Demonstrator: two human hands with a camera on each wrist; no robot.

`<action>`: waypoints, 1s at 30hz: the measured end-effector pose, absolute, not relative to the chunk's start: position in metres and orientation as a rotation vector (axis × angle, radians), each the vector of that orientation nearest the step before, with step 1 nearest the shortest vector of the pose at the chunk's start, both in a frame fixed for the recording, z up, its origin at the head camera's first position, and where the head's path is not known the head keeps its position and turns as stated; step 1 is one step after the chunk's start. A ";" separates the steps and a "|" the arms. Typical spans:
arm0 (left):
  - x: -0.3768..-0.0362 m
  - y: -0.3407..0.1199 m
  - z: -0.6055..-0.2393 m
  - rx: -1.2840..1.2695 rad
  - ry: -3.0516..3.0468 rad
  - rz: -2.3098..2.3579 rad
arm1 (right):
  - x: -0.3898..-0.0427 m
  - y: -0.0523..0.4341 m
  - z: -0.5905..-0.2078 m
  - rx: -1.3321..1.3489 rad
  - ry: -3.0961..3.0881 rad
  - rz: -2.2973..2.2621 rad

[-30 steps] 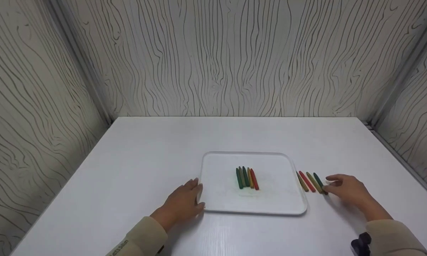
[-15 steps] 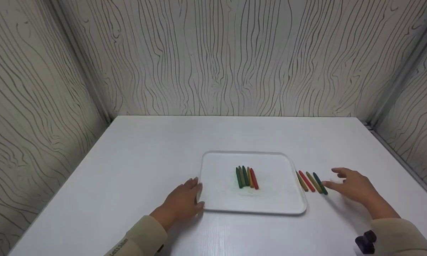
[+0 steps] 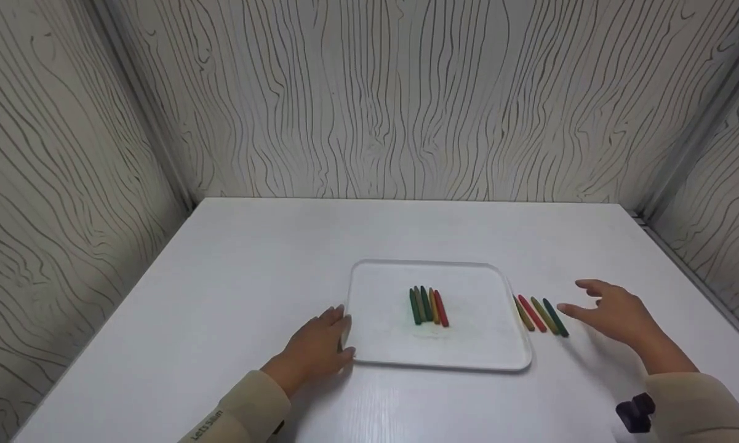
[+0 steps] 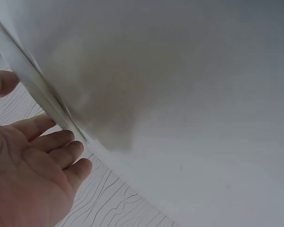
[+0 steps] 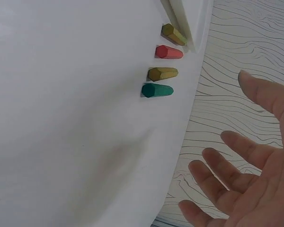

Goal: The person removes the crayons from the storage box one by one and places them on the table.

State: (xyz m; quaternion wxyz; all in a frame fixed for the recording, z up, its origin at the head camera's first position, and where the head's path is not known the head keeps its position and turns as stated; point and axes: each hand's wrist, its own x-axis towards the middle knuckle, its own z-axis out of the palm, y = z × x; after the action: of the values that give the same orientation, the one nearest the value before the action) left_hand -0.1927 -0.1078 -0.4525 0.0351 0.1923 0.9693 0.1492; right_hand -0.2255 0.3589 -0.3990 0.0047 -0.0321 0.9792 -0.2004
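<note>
Lifting clear of the four crayons [image 3: 541, 315] at centre right of the frame, the right hand [image 3: 615, 314] now hovers beside them, fingers spread and empty, while the left hand [image 3: 317, 347] stays flat against the tray [image 3: 369, 344] edge on the tabletop [image 3: 252, 277].

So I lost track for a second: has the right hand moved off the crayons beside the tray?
Yes. The right hand has lifted up and rightward, away from the green crayon.
</note>
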 end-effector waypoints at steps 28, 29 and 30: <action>-0.193 -0.107 -0.455 0.582 3.012 0.414 | -0.238 0.305 -0.393 -0.114 3.081 -0.560; -0.194 -0.107 -0.455 0.578 3.016 0.413 | -0.239 0.302 -0.393 -0.116 3.080 -0.555; -0.194 -0.106 -0.456 0.575 3.019 0.413 | -0.239 0.300 -0.393 -0.120 3.079 -0.550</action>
State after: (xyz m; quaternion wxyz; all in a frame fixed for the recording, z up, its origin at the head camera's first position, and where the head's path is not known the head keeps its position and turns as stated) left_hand -0.1937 -0.1065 -0.4559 0.0204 0.1854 0.9734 0.1331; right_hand -0.2395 0.2999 -0.3926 0.0059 -0.0385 0.9837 -0.1757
